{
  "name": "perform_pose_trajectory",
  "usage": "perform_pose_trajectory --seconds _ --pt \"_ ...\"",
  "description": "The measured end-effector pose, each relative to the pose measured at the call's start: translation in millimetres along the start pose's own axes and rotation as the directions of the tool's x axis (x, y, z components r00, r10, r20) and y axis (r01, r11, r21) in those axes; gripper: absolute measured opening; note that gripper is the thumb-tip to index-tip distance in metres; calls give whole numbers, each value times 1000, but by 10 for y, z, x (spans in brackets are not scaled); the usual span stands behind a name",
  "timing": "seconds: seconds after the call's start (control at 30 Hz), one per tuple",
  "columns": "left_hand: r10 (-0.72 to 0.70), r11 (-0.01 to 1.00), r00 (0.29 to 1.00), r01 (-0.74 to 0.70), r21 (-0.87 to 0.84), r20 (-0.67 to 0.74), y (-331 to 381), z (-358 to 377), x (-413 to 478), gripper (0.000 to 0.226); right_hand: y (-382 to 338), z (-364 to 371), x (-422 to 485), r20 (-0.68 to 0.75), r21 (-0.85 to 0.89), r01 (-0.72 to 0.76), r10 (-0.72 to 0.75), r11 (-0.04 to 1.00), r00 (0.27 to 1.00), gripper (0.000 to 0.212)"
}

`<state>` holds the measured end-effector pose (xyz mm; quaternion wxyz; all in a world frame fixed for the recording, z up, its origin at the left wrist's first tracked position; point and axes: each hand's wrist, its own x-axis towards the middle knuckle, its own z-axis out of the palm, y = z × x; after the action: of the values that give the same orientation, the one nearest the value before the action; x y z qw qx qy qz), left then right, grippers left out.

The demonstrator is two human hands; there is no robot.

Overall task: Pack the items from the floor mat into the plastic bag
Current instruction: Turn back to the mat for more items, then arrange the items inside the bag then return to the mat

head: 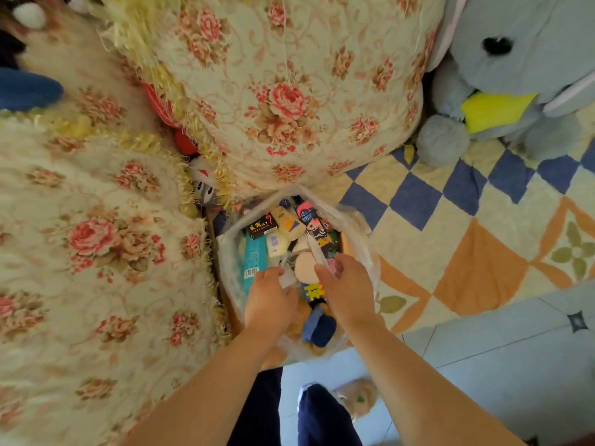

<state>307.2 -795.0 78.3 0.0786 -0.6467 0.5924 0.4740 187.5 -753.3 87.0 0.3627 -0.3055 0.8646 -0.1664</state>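
A clear plastic bag (360,230) stands open on the floor between floral cushions and the quilted mat (483,252). Inside it lie a teal tube (254,262), a black box (261,224), a yellow-and-white pouch (288,224), a cartoon-printed box (314,225), a round beige pad (305,268) and a dark blue cloth item (320,326). My left hand (269,300) pinches the bag's near rim on the left. My right hand (346,291) grips the bag's rim on the right along with a small pink item (336,268).
Floral cushions (283,91) crowd the bag at the left and behind. A grey plush toy (502,85) sits at the back right on the mat. Pale floor tiles (499,365) lie at the near right. My dark trouser legs (322,416) are below.
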Motion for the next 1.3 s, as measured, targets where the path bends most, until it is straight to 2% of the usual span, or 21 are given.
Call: perform_pose_trajectory --seconds 0.17,0.3,0.43,0.53,0.67,0.77,0.83,0.93,1.07,1.3 --pt "44 999 999 -44 32 11 91 -53 -53 39 84 -74 -157 44 -6 -20 20 1000 999 26" --pt "101 993 994 -102 60 34 313 -63 -132 39 299 -244 -352 23 -5 -52 52 999 998 23" --pt "216 963 973 -226 144 83 654 -17 -300 41 532 -623 -582 -36 31 -130 131 991 991 32" --pt "340 904 928 -368 219 154 954 111 -482 40 803 -947 -811 -121 83 -189 198 979 973 33" --pt "496 740 816 -576 348 298 1383 445 -877 40 1258 -1394 -1229 -272 190 -272 316 943 909 35" --pt "596 519 674 -738 431 437 1690 853 -1267 39 1691 -1686 -1612 -349 275 -329 412 904 841 35" --pt "622 412 593 -803 430 511 1881 1209 -1584 42 2033 -1864 -1884 -385 350 -364 487 863 784 36" --pt "629 298 476 -878 374 615 2116 1922 -2158 43 2665 -2108 -2373 -442 457 -391 585 799 680 36" --pt "614 141 346 -932 333 709 2285 2776 -2782 38 3389 -2350 -2856 -459 510 -399 634 762 623 36" --pt "482 -82 178 -965 247 858 2382 4493 -4232 45 4973 -2778 -3913 -446 643 -444 777 623 445 35"
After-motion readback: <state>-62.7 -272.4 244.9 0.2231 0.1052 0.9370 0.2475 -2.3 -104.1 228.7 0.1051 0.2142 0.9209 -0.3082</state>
